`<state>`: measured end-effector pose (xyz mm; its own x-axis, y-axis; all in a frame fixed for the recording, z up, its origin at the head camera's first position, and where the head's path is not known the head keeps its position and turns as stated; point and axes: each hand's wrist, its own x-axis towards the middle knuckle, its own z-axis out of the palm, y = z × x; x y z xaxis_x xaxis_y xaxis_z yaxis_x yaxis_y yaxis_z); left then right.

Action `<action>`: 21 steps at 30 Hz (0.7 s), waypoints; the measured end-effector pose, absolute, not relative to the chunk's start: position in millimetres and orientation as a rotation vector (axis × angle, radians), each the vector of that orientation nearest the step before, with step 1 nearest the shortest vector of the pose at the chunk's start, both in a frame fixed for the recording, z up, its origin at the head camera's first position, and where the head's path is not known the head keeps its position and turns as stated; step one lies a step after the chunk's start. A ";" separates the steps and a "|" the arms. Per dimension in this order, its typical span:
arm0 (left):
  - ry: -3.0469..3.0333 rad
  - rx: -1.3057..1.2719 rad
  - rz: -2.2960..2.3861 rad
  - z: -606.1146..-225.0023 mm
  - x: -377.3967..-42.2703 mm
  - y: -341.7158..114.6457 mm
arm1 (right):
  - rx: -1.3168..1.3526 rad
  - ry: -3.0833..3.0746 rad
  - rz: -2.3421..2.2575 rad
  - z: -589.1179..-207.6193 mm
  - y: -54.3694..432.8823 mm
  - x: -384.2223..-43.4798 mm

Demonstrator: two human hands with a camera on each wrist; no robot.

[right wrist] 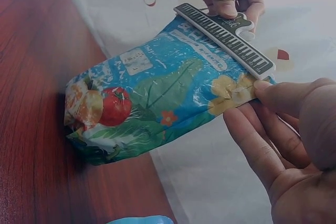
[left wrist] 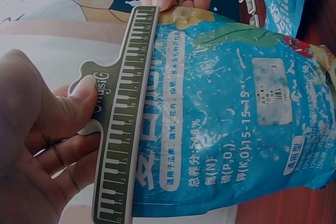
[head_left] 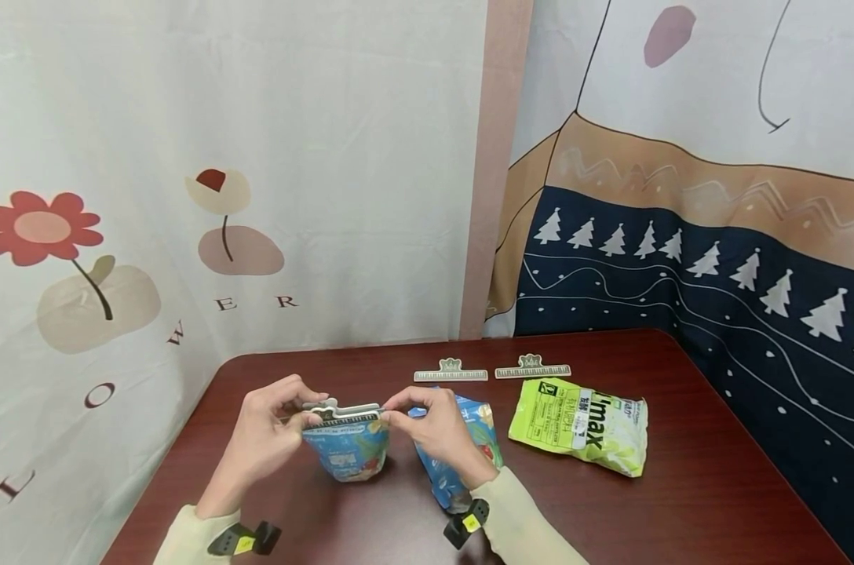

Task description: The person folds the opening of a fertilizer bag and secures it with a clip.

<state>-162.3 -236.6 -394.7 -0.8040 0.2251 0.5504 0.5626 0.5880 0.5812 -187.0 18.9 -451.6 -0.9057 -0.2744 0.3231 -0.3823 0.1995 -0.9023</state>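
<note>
A blue fertilizer bag (left wrist: 210,108) with vegetable pictures hangs top-up between both hands, its bottom low over the table. Along its top edge lies a long clip (left wrist: 126,108) with piano keys and a ruler scale printed on it. My left hand (head_left: 264,428) pinches the clip's handle, thumb on the "Music" lettering and fingers behind. With thumb and fingertips my right hand (right wrist: 299,135) pinches the bag's top corner beside the clip's end. Behind the right hand, a second blue bag (head_left: 483,428) lies on the table, partly hidden by that hand and forearm.
Two similar clips, a left one (head_left: 451,371) and a right one (head_left: 533,367), lie near the back edge of the dark red table (head_left: 702,471). A yellow-green "I'max" packet (head_left: 578,424) lies to the right. Printed curtains (head_left: 370,196) hang behind the table.
</note>
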 end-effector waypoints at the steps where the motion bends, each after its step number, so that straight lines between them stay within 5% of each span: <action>1: -2.398 -0.628 -1.089 -395.1 -162.3 -236.3 | 0.648 -2.357 1.822 -451.9 18.9 -187.3; 21: -2.453 -0.543 -1.112 -403.2 -161.3 -232.4 | 0.704 -2.362 1.946 -452.0 21.6 -187.2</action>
<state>-161.3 -232.4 -403.2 -0.8482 0.1840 0.4968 0.4948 0.6100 0.6189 -187.2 21.6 -452.0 -0.8995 -0.3366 0.2787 -0.3379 0.1314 -0.9320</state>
